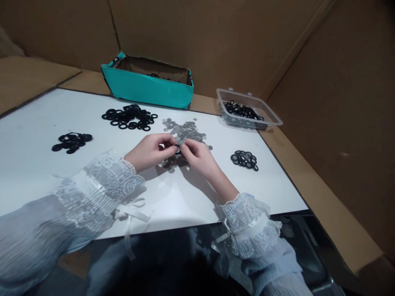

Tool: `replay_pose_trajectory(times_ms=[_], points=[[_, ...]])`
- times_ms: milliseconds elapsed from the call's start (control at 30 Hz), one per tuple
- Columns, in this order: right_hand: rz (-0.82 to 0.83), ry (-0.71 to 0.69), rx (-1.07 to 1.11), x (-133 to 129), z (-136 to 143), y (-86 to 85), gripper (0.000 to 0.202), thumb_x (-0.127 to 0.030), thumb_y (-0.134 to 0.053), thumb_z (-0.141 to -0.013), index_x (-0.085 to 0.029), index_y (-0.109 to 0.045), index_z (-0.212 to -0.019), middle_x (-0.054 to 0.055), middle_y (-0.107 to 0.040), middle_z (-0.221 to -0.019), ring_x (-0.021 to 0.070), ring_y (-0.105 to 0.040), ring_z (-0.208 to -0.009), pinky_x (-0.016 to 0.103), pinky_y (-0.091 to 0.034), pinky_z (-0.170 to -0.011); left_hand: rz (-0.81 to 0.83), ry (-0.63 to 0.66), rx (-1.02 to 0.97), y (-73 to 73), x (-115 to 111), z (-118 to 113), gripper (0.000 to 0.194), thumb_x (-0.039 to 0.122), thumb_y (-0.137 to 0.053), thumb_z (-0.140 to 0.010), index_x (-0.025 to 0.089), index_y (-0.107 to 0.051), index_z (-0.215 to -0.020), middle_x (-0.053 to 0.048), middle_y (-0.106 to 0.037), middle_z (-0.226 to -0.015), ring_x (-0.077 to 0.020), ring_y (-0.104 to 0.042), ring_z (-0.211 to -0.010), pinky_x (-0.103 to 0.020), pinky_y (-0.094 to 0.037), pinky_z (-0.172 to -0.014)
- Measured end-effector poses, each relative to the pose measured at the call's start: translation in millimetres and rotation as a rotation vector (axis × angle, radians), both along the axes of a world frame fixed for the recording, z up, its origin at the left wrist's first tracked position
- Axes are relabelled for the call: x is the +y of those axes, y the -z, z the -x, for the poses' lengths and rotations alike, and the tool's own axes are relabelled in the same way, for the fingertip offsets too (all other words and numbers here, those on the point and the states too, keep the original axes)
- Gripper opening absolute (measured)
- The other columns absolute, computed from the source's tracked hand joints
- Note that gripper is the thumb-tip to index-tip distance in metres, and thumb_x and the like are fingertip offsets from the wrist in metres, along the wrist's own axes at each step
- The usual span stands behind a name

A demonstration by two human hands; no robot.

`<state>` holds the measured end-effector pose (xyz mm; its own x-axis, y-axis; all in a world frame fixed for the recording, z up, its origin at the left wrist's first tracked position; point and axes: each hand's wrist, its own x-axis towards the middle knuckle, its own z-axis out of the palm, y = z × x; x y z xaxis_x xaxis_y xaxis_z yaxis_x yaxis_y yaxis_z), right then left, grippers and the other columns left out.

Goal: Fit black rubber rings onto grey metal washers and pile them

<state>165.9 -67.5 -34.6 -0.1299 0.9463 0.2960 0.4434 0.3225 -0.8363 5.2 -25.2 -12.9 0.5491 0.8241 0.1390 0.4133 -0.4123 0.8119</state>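
Note:
Between the fingertips of my left hand [154, 150] and my right hand [199, 155] is a small black ring [177, 149]. Both hands pinch it just above the white board, and the fingers cover much of it. Whether a disc sits inside the ring is too small to tell. Beneath and behind my hands spreads a pile of grey discs [187, 130]. Left of that lies a heap of black rings [131, 117]. On the right, a cluster of black rings with grey centres [245, 160] rests on the board.
A teal box [148, 88] with dark pieces inside stands at the back. At the back right, a clear plastic container [249, 120] holds many black rings. Dark round pieces [71, 142] lie at the left of the white board [173, 197]. Cardboard walls [222, 45] enclose the area.

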Motion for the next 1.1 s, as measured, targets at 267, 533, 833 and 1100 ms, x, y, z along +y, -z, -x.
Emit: replay_pose_trajectory(times_ms=[267, 533, 833, 1100], points=[[0.084, -0.032, 0.136, 4.7, -0.5, 5.0, 0.025, -0.036, -0.044, -0.091, -0.02, -0.045, -0.072, -0.002, -0.049, -0.066, 0.0125, -0.046, -0.062, 0.025, -0.034, -0.057, 0.089, -0.088, -0.1, -4.0, -1.4, -2.3, 0.02, 0.036, -0.056, -0.071, 0.016, -0.055, -0.068, 0.002, -0.052, -0.058, -0.0111, -0.048, -0.052, -0.022, -0.04, -0.051], [0.009, -0.036, -0.01, -1.7, -0.1, -2.2, 0.02, -0.025, -0.043, -0.088, -0.02, -0.04, -0.069, -0.003, -0.044, -0.063, 0.0126, -0.042, -0.06, 0.025, -0.031, -0.056, -0.134, -0.01, 0.061, -6.7, -1.0, 1.1, 0.02, 0.034, -0.055, -0.071, 0.016, -0.061, -0.076, -0.001, -0.06, -0.069, -0.0138, -0.054, -0.064, -0.023, -0.042, -0.059], [-0.042, -0.07, 0.071, -4.1, 0.0, -5.7, 0.021, -0.03, -0.043, -0.092, -0.021, -0.042, -0.073, -0.002, -0.044, -0.067, 0.0131, -0.042, -0.062, 0.026, -0.033, -0.059, 0.097, -0.065, -0.095, -14.9, -2.9, -0.6, 0.02, 0.036, -0.058, -0.067, 0.017, -0.055, -0.063, 0.001, -0.054, -0.057, -0.0118, -0.05, -0.055, -0.022, -0.039, -0.051], [0.029, -0.063, 0.296, 1.4, 8.7, 5.6, 0.019, -0.033, -0.048, -0.091, -0.021, -0.044, -0.077, -0.003, -0.045, -0.067, 0.0116, -0.045, -0.061, 0.026, -0.038, -0.058, 0.025, -0.167, -0.159, -8.4, -8.4, -4.6, 0.021, 0.037, -0.056, -0.07, 0.016, -0.054, -0.066, 0.002, -0.052, -0.057, -0.01, -0.046, -0.053, -0.021, -0.037, -0.049]])
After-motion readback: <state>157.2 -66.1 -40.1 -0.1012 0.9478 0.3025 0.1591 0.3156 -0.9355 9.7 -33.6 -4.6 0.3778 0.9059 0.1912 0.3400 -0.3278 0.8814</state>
